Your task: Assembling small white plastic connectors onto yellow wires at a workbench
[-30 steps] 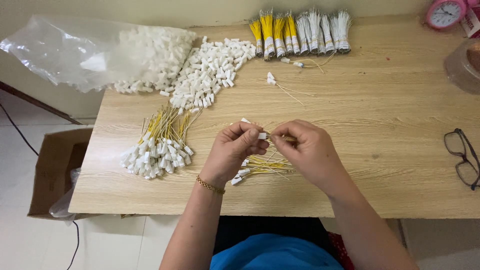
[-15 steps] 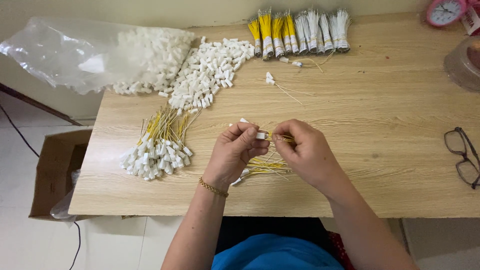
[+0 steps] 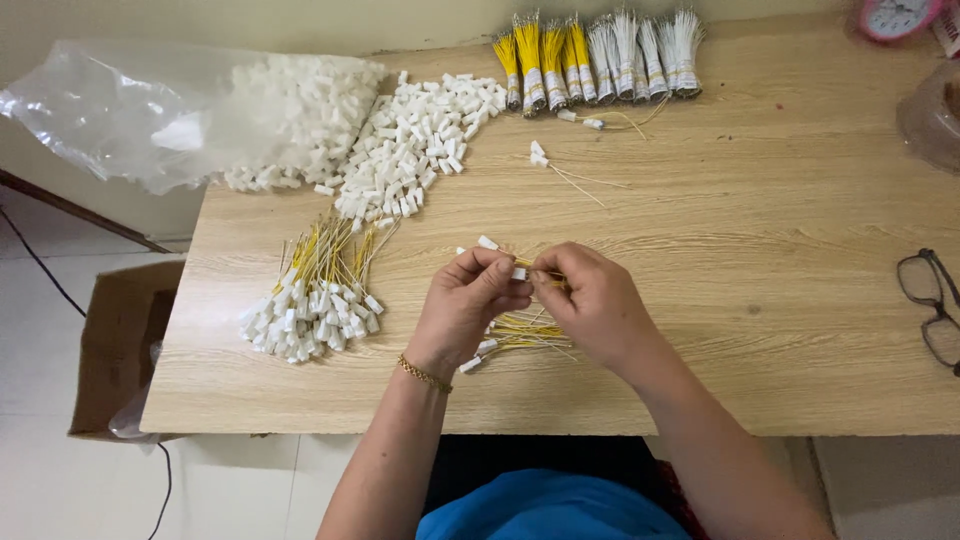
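My left hand (image 3: 465,305) pinches a small white plastic connector (image 3: 519,273) at its fingertips. Facing it, my right hand (image 3: 592,300) grips thin yellow wires (image 3: 541,270) that run into that connector. Both hands hover just above the wooden table (image 3: 760,300) near its front middle. Under my hands lies a small bunch of yellow wires with white connectors (image 3: 515,333). One more white connector (image 3: 487,242) pokes out just above my left fingers.
A pile of finished wired connectors (image 3: 310,305) lies at the left. Loose white connectors (image 3: 415,140) spread from a clear plastic bag (image 3: 130,110). Bundled yellow and white wires (image 3: 595,55) line the far edge. Glasses (image 3: 930,305) rest right; a cardboard box (image 3: 115,345) stands on the floor.
My hands have stayed in the same spot, with only small finger movements at the connector and wires.
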